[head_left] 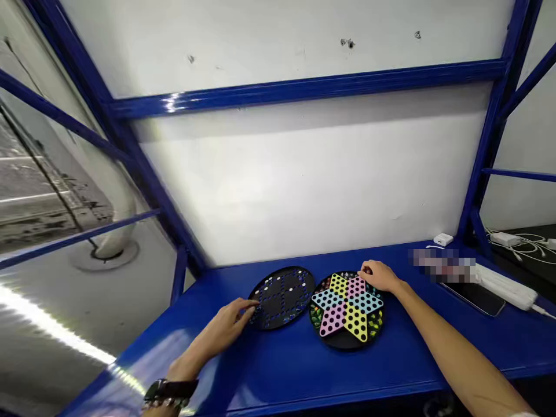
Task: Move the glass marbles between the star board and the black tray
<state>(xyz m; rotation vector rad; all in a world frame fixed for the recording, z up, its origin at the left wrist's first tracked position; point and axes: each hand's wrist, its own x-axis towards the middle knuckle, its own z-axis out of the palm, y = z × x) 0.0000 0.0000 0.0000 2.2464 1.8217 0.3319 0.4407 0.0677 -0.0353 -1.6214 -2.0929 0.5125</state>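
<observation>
A Chinese checkers board [346, 303] with a star of yellow, pink and blue points lies on a round black tray [343, 341]. Small coloured pieces [374, 325] show in the tray around the star. Left of it lies a round black board [284, 294] with blue-edged slots and a few white dots. My left hand [230, 324] has its thumb and forefinger at that board's left rim, closed on the edge. At the star's upper pink point, my right hand [380, 275] is closed, its fingertips pinched together; whatever they hold is too small to make out.
Both boards rest on a blue table [278, 376] inside a blue metal frame [304, 88]. To the right are a phone [475, 296], a white power strip [506, 285] and a small white case [443, 239]. White cables [532, 246] lie beyond the frame.
</observation>
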